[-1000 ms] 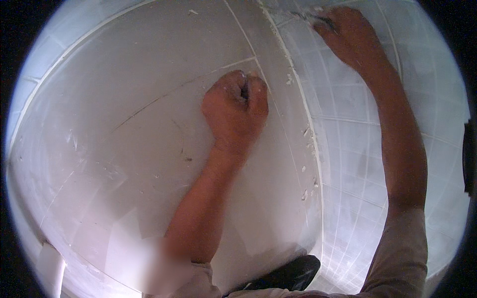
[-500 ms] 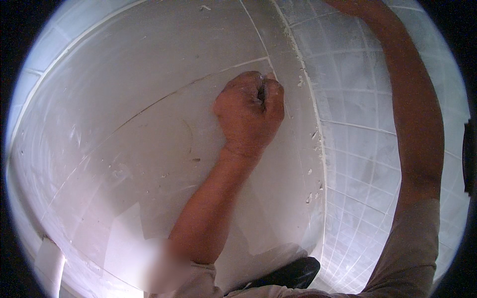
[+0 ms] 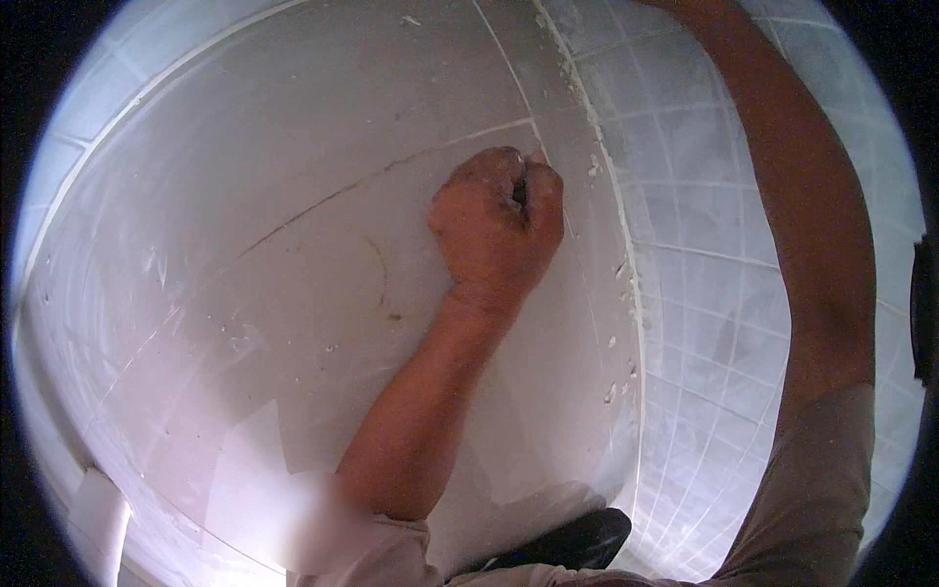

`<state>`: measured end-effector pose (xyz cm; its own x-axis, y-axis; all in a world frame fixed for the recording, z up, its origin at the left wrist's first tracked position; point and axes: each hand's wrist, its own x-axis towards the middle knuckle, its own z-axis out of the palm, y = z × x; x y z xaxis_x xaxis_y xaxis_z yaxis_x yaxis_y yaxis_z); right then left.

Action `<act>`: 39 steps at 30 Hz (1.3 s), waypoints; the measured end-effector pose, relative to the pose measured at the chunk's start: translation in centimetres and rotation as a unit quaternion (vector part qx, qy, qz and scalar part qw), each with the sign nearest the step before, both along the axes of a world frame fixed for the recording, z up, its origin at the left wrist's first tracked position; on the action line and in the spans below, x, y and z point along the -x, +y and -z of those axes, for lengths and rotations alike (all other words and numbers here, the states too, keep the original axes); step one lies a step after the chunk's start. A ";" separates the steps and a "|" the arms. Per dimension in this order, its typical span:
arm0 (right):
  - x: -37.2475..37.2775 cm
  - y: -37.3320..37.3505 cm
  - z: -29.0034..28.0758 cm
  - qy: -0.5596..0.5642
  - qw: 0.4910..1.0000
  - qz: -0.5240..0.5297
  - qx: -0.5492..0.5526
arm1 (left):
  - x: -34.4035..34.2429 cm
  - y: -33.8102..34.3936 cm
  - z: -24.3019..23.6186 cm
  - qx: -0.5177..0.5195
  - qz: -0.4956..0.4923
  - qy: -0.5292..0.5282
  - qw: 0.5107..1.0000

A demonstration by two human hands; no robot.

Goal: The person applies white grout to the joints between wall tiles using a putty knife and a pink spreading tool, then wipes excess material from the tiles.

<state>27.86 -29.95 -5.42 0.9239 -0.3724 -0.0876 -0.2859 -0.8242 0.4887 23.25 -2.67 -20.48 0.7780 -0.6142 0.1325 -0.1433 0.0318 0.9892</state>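
My left hand is closed in a fist and rests on a large white floor tile, right at the corner where two pale grout lines meet. A small pale tip shows at the top of the fist; I cannot tell whether anything is gripped inside. My right forearm runs up the right side over a surface of small white square tiles. Its hand lies beyond the top edge, out of sight.
Crumbs of white grout lie along the seam between the big tiles and the small-tiled surface. A dark shoe shows at the bottom edge. A white block-like piece sits at the lower left. Thin scratches and smears mark the big tile.
My left fist has slid up and to the right, toward the grout corner. My right hand, earlier on the small tiles at the top, has moved out of view.
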 end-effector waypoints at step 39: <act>-0.1 -1.3 0.1 0.115 0.993 0.029 0.029 | -0.1 -0.1 0.1 0.004 0.008 -0.021 1.000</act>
